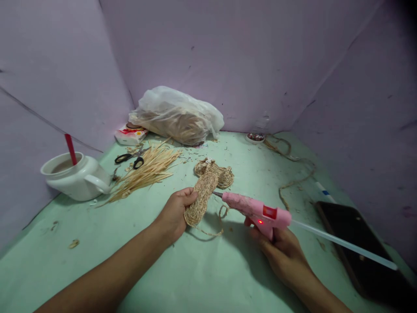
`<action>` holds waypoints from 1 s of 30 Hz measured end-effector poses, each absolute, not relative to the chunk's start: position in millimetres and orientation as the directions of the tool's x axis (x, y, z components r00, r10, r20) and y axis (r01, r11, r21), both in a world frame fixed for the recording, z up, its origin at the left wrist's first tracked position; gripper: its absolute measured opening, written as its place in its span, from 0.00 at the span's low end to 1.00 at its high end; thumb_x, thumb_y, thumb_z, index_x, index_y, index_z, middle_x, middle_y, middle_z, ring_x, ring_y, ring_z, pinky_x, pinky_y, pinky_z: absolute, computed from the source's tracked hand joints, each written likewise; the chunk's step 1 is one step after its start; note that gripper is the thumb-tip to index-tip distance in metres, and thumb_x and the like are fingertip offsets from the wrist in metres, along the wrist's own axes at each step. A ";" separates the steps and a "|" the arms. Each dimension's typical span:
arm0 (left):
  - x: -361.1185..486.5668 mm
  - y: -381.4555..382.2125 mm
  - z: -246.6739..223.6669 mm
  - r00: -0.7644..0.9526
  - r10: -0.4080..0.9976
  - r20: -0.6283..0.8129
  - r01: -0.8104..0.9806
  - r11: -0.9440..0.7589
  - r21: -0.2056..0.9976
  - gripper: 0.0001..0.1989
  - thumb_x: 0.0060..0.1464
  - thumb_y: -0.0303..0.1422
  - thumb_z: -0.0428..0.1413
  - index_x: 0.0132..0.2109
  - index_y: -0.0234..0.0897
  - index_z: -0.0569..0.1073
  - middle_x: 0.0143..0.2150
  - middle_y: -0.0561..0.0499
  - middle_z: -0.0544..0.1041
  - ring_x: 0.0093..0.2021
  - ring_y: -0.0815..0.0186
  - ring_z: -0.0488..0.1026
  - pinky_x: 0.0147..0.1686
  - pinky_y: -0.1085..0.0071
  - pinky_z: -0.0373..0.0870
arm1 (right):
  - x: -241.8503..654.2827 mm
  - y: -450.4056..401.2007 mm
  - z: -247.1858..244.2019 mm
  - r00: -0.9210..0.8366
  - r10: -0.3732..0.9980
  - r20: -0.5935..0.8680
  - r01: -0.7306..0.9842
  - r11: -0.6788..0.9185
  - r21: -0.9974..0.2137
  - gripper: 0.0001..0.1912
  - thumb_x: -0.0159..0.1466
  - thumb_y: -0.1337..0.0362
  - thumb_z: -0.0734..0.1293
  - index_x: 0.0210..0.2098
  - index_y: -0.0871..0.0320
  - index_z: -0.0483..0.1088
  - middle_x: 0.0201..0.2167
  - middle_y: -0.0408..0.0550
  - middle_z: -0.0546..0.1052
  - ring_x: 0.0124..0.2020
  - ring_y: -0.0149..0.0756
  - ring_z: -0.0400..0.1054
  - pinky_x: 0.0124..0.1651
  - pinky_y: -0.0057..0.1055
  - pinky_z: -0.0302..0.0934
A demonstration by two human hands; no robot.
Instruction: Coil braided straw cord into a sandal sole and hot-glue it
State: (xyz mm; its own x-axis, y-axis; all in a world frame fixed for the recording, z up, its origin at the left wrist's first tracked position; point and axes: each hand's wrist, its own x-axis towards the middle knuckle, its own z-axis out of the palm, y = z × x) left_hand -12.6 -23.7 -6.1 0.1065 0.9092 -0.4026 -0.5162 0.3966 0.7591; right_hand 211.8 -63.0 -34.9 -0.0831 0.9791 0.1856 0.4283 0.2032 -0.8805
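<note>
My left hand (177, 213) grips the lower left side of a coiled braided-straw sole (203, 198), long and rounded at both ends. A loose tail of braided cord (211, 234) curls from its lower end. In my right hand (283, 252) is a pink hot glue gun (250, 208), its red light lit and a clear glue stick (342, 243) jutting from the back. The gun's metal nozzle is at the sole's right edge; whether it touches, I cannot tell. Just behind lies another braided-straw piece (224, 176) with a white patch on top.
At left stand a white pot (94, 176) with a red stick in it, black-handled scissors (138, 162) and straw strips (153, 167). A plastic bag (182, 113) and small box (130, 135) sit behind. At right are a bead dish (255, 138), a cord (302, 163) and a dark phone (355, 243).
</note>
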 end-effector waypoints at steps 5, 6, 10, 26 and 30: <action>-12.5 -23.8 -5.5 0.112 0.909 -0.402 -0.516 0.399 0.758 0.01 0.46 0.26 0.56 0.29 0.31 0.71 0.25 0.47 0.75 0.23 0.70 0.69 0.29 0.73 0.67 | 210.8 -62.9 -31.4 -0.086 0.979 0.183 0.436 0.203 -0.877 0.09 0.57 0.58 0.64 0.29 0.57 0.71 0.22 0.43 0.73 0.22 0.33 0.65 0.23 0.27 0.60; -12.4 -23.7 -5.4 0.113 0.909 -0.401 -0.516 0.399 0.758 0.01 0.46 0.26 0.56 0.29 0.31 0.71 0.25 0.47 0.75 0.23 0.69 0.70 0.29 0.73 0.67 | 210.6 -62.9 -30.7 -0.089 0.980 0.178 0.433 0.199 -0.879 0.09 0.57 0.58 0.64 0.29 0.57 0.71 0.22 0.43 0.73 0.23 0.34 0.65 0.23 0.28 0.61; -12.0 -23.7 -4.7 0.111 0.909 -0.402 -0.513 0.399 0.760 0.01 0.45 0.26 0.57 0.29 0.31 0.71 0.25 0.47 0.75 0.24 0.67 0.71 0.29 0.73 0.67 | 210.2 -63.3 -29.6 -0.080 0.987 0.141 0.425 0.162 -0.890 0.10 0.57 0.57 0.64 0.28 0.57 0.71 0.22 0.44 0.72 0.23 0.34 0.64 0.24 0.28 0.60; -12.8 -24.4 -6.8 0.129 0.912 -0.390 -0.504 0.399 0.766 0.02 0.47 0.26 0.56 0.31 0.31 0.72 0.27 0.47 0.76 0.25 0.68 0.71 0.30 0.72 0.68 | 206.8 -60.7 -25.2 0.005 0.984 0.179 0.383 0.164 -0.909 0.09 0.55 0.56 0.65 0.26 0.55 0.69 0.19 0.43 0.69 0.19 0.34 0.60 0.19 0.31 0.56; -12.9 -25.1 -7.6 0.134 0.911 -0.390 -0.508 0.402 0.762 0.01 0.46 0.26 0.57 0.30 0.31 0.72 0.27 0.47 0.75 0.26 0.67 0.71 0.30 0.73 0.67 | 206.9 -59.9 -26.3 0.027 0.986 0.163 0.365 0.142 -0.920 0.09 0.55 0.56 0.65 0.27 0.55 0.70 0.20 0.43 0.69 0.19 0.34 0.60 0.20 0.31 0.56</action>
State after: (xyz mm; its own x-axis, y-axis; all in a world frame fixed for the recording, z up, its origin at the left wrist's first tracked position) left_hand -12.9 -25.1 -7.6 0.1343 0.9108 -0.3905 -0.5083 0.4016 0.7618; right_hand 206.9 -59.9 -26.3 0.0268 0.9863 0.1628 0.3651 0.1420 -0.9201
